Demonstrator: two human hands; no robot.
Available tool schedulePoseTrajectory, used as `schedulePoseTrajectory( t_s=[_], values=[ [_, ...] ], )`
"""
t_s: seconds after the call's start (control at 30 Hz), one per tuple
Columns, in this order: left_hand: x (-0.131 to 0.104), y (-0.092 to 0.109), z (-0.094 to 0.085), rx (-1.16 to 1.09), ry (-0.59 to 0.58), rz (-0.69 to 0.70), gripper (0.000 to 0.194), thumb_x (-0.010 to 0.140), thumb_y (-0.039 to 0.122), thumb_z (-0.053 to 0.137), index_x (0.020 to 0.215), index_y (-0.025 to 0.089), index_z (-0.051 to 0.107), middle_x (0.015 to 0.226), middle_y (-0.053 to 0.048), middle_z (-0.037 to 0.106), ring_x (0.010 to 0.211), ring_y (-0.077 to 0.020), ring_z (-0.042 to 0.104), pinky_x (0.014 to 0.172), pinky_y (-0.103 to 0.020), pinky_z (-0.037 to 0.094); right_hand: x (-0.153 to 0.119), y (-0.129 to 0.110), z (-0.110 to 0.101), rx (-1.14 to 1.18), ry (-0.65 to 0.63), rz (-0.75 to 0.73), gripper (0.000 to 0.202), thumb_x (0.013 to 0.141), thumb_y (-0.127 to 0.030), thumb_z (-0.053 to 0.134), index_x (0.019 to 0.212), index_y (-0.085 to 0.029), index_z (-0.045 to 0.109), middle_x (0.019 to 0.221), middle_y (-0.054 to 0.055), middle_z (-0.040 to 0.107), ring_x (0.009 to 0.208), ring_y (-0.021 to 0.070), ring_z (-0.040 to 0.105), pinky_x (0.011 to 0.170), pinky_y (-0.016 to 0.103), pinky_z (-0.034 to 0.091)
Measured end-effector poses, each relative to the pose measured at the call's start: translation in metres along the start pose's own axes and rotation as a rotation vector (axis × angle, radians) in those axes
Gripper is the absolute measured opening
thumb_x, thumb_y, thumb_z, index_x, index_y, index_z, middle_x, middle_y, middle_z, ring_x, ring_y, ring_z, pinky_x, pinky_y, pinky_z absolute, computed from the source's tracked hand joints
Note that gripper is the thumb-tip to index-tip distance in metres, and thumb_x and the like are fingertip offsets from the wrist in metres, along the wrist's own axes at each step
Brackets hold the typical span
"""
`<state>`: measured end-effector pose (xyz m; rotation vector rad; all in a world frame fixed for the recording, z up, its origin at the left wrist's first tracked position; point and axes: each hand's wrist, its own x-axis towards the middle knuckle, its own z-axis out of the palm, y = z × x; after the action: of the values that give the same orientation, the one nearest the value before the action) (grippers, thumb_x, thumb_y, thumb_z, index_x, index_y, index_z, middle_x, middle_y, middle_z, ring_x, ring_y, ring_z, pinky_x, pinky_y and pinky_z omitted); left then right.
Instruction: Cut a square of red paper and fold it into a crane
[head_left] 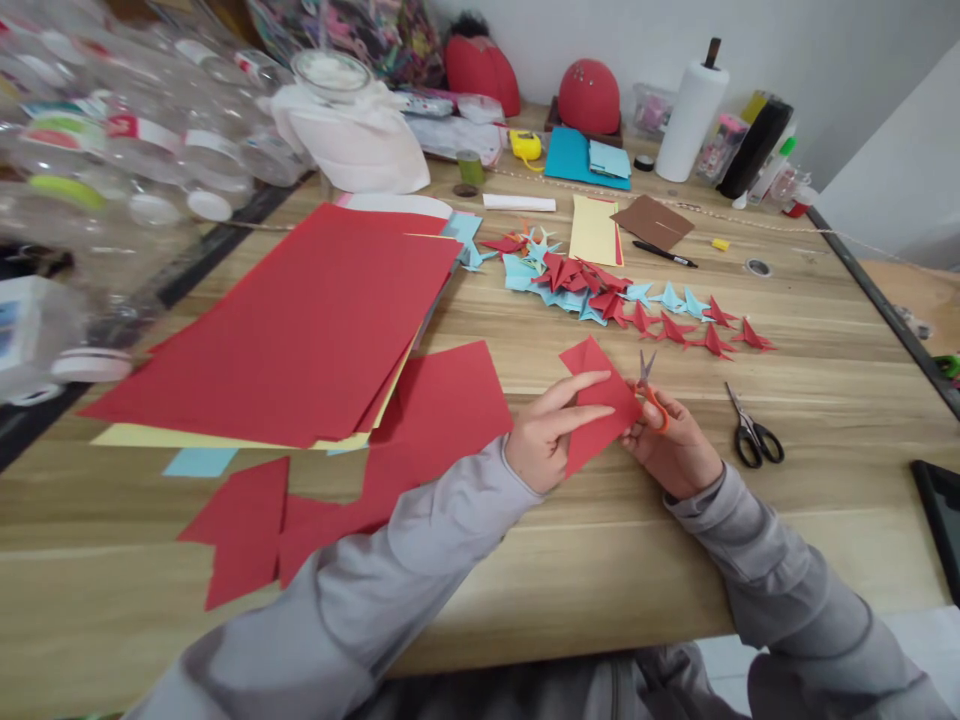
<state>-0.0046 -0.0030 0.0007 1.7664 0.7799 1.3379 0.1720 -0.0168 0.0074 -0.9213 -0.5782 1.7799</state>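
A piece of red paper (598, 438) is held in my left hand (546, 438), two fingers stretched across its top and the thumb hidden beneath. At the paper's right edge, my right hand (679, 455) grips small orange-handled scissors (658, 411), their blades pointing away from me and slightly parted. Some right fingertips meet the paper's edge. Black-handled scissors (753, 436) lie on the table to the right. Beyond my hands sit several folded red paper cranes (716, 342) and light blue paper cranes (670, 297).
On the left lies a stack of large red sheets (315, 320), with cut red pieces (251, 535) nearer me. Plastic bottles (150, 150) crowd the far left. At the back are a yellow tape measure (526, 147), a white roll (691, 122) and a pen (664, 254).
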Motion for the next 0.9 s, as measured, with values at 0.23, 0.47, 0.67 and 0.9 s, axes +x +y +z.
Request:
schedulePoseTrajectory(
  t_s=[0.23,0.47,0.67,0.9],
  values=[
    [-0.003,0.010,-0.001,-0.004,-0.049,-0.031,0.026,0.082,0.021,0.052,0.099,0.025,0.071,0.127,-0.011,0.057,0.116,-0.0256,0.054,0.100,-0.044,0.041,0.001,-0.003,0.002,-0.125,0.178,-0.148,0.041,0.052,-0.015,0.081,0.090,-0.021,0.066,0.063,-0.004,0.064,0.048,0.0054,0.049,0.042,0.017,0.040],
    [-0.002,-0.006,0.014,-0.483,0.219,-0.222,0.077,0.067,0.031,0.074,0.134,0.036,0.037,0.144,-0.012,0.035,0.104,-0.0237,0.062,0.086,-0.037,0.051,0.000,-0.004,0.004,-0.034,0.054,0.036,0.029,0.054,-0.017,0.079,0.080,-0.016,0.067,0.058,-0.004,0.058,0.040,0.0012,0.037,0.033,0.014,0.028],
    [0.002,-0.004,0.015,-0.634,0.147,-0.457,0.077,0.054,0.027,0.083,0.123,0.021,0.050,0.084,-0.006,0.070,0.077,-0.0185,0.067,0.071,-0.030,0.053,-0.002,0.002,0.001,-0.147,-0.055,0.078,0.026,0.060,-0.024,0.076,0.082,-0.016,0.065,0.058,-0.002,0.063,0.036,0.0021,0.037,0.033,0.015,0.027],
    [0.006,-0.004,0.016,-0.718,0.324,-0.600,0.021,0.057,0.025,0.079,0.071,0.014,0.067,0.070,-0.005,0.070,0.064,-0.0171,0.065,0.061,-0.030,0.054,-0.002,0.003,0.000,-0.310,-0.021,-0.046,0.029,0.065,-0.039,0.071,0.081,-0.017,0.059,0.058,0.000,0.063,0.040,0.0081,0.048,0.038,0.021,0.036]
  ],
)
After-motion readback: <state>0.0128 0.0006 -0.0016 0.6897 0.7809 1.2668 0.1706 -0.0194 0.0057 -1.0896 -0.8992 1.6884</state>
